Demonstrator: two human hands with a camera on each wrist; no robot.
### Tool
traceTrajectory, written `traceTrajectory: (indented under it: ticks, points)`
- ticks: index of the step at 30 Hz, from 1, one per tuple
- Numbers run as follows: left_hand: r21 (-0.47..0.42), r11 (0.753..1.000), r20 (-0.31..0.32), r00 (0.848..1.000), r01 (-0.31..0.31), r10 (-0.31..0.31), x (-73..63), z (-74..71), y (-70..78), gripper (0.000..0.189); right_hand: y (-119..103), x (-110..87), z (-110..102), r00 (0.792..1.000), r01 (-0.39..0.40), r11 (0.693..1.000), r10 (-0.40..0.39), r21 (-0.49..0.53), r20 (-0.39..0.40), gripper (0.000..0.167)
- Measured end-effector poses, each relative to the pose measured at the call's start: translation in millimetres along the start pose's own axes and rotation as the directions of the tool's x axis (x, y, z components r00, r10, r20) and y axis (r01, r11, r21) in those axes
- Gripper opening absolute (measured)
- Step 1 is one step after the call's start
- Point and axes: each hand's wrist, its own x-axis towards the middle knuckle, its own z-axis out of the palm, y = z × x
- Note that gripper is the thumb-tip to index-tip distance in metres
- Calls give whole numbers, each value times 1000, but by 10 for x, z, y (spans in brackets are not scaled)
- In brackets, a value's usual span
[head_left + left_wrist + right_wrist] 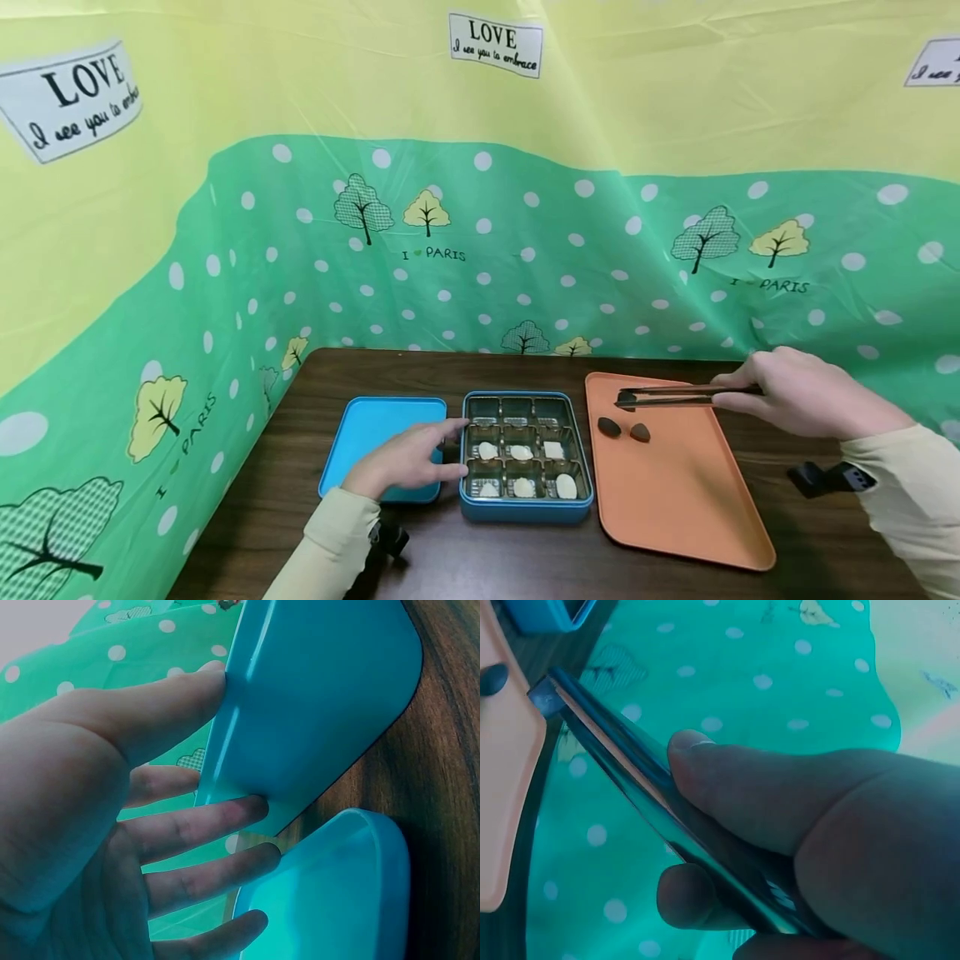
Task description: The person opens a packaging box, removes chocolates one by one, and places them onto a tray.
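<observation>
My right hand (802,392) grips dark metal tongs (678,394) over the far part of an orange tray (675,508). Between the tong tips is a small dark brown piece (546,698). Two more dark pieces, one on the left (609,427) and one on the right (640,432), lie on the tray below the tips. With fingers extended, my left hand (408,457) touches the left side of a blue box (525,512). The box has small compartments in three rows; the middle and near rows hold whitish pieces (566,486), while the far row shows none.
A flat blue lid (393,417) lies left of the box, partly behind my left hand. The box stands close beside the tray's left edge. A green and yellow printed cloth (480,275) hangs behind the dark wooden table (517,567).
</observation>
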Motion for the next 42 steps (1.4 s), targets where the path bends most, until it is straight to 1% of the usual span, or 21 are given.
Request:
traceTrajectory:
  ticks: [5,12,17,20,25,34,39,42]
  points:
    - [0,1000,-5,1000,5,-5,-5,-7,-14,76,164,-118,35,999,-28,1000,28,4,45,25]
    - [1,1000,-7,1000,1,-1,-17,-24,-15,76,355,-223,149,988,-91,994,83,58,132,23]
    - [8,1000,-10,1000,0,0,-9,-31,-12,76,475,-240,251,984,-100,990,84,95,156,18]
    - [10,1000,-7,1000,-1,1,0,-30,-6,76,531,-243,308,982,-98,989,77,115,174,20]
    - [4,1000,-1,1000,-4,4,4,-12,2,77,578,-249,361,979,-96,988,72,120,189,27]
    - [7,1000,-3,1000,-15,15,8,10,-21,77,567,-239,379,977,-115,988,93,104,193,33]
    - [-2,1000,-3,1000,-11,11,2,0,-8,77,570,-237,368,978,-110,989,90,96,189,32]
    - [-5,1000,-2,1000,-7,7,-1,-2,-1,77,567,-240,343,975,-114,989,93,93,201,32]
